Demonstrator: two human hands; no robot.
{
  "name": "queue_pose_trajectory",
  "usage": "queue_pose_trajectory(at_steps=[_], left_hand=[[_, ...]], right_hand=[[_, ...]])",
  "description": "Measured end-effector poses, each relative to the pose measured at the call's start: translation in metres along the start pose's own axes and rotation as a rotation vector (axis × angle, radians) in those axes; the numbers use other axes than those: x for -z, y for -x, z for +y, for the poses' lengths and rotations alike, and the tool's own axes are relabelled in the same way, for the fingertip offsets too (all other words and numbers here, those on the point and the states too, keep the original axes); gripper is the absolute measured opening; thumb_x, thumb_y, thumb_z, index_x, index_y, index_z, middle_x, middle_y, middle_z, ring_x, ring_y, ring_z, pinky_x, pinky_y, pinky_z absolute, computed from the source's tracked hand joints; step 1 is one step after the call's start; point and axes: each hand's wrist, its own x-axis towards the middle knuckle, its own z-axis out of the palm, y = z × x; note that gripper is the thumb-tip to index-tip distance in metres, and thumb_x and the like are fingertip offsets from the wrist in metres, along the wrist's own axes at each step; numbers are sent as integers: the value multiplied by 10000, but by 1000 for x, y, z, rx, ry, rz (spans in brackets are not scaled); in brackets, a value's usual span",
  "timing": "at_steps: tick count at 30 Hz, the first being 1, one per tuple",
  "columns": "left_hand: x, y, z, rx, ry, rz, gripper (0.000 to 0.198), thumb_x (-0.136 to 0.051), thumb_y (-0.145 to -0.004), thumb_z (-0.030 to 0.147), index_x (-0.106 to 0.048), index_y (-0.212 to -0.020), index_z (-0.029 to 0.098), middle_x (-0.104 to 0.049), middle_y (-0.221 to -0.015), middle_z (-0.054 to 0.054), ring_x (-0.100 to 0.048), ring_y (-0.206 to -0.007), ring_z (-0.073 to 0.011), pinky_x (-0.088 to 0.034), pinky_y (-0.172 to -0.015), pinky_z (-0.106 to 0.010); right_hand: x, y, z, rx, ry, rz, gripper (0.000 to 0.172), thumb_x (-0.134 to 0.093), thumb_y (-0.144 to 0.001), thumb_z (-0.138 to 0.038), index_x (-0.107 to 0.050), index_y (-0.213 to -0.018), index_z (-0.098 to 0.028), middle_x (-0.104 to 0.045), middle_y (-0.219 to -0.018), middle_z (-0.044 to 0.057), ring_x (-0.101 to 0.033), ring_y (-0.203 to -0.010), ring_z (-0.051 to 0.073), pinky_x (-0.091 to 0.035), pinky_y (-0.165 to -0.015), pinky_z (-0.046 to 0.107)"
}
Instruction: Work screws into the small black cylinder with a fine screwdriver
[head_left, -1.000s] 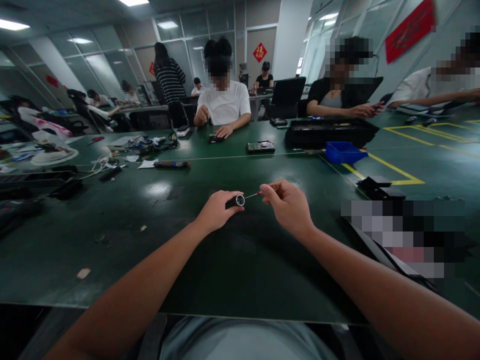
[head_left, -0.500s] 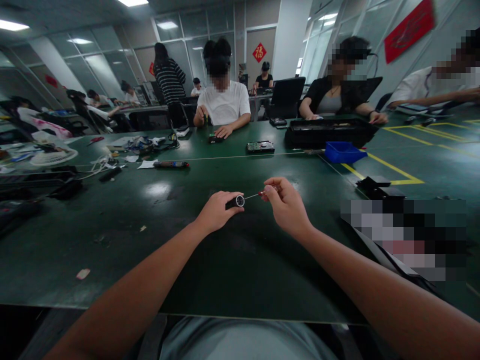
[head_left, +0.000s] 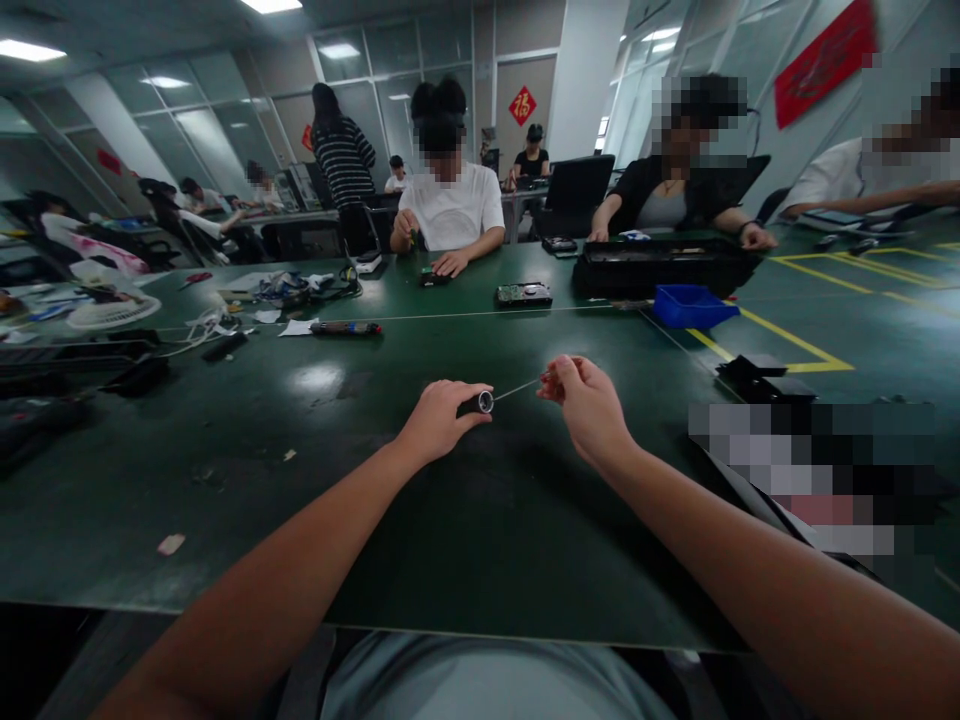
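Near the middle of the green table (head_left: 465, 560), my left hand (head_left: 442, 420) is closed around a black cylinder (head_left: 485, 402) with a silvery ring at its open end, which faces right. To its right, my right hand (head_left: 589, 400) pinches the reddish handle of a screwdriver (head_left: 517, 389). The thin metal shaft points left, its tip at or very close to the ringed end; whether it touches is too small to tell. My fingers hide most of the cylinder and the handle.
Beyond my hands lie a dark pen-shaped tool (head_left: 346, 328), a circuit-board device (head_left: 523, 294), a blue tray (head_left: 694, 306) and a long black case (head_left: 664, 265). Cables and parts (head_left: 292, 288) clutter the left. A person in white (head_left: 454, 205) works opposite.
My right hand has moved slightly right with the screwdriver, and more of the shaft shows between the hands. My left hand still holds the cylinder. The whole view has shifted slightly.
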Motion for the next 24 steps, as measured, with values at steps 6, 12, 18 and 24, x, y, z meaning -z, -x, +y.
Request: queue_pose_trajectory(at_steps=[6, 12, 18, 24], left_hand=[[2, 1, 4, 51, 11, 13, 400, -698, -885, 363, -634, -1258, 236, -701, -1172, -49, -610, -1065, -240, -422, -983, -418], [0, 2, 2, 50, 28, 29, 402, -701, -882, 365, -637, -1261, 244, -699, -1178, -52, -613, -1063, -243, -439, -958, -411], [0, 4, 1, 58, 42, 29, 401, -697, -884, 365, -641, -1264, 249, -697, -1176, -54, -609, -1066, -247, -433, -975, -423], [-1, 4, -1, 47, 49, 19, 406, -706, -878, 347, -639, -1265, 246, -700, -1173, -49, -608, -1059, -245, -437, -965, -420]], right_hand=[[-3, 6, 0, 108, 110, -88, 257, -541, -918, -448, -609, -905, -200, -661, -809, 36, -631, -720, 173, -529, -726, 358], [-3, 15, -16, 183, 250, -140, 260, -529, -931, -436, -627, -905, -197, -700, -801, 51, -660, -734, 188, -512, -707, 347], [0, 22, -28, 288, 549, -127, 294, -606, -894, -470, -622, -760, -209, -660, -638, 16, -589, -577, 163, -420, -575, 300], [0, 25, -22, 447, 512, -231, 138, -522, -935, -302, -621, -960, -210, -687, -815, 33, -631, -704, 176, -445, -639, 301]])
